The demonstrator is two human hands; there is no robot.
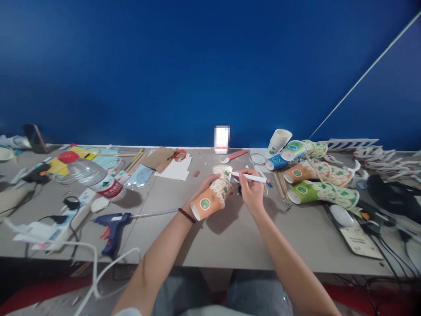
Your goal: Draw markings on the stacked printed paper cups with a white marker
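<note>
My left hand (204, 186) is closed round two paper cups joined end to end, an orange one (208, 202) with a green round emblem and a paler patterned one (226, 173) beyond it. The pair is tilted above the table, the orange base toward me. Between the fingers of my right hand (251, 191) is a white marker pen (255, 177) with a reddish end. Its tip is at the side of the far cup; whether it touches I cannot tell. Part of the left fingers is hidden behind the cups.
Several joined paper cups (324, 194) lie to the right, near a phone (358, 241) and a white mouse (342, 216). At left are a blue glue gun (115, 228), a power strip (67, 221) and a water bottle (95, 175). A blue wall (210, 79) stands behind the table.
</note>
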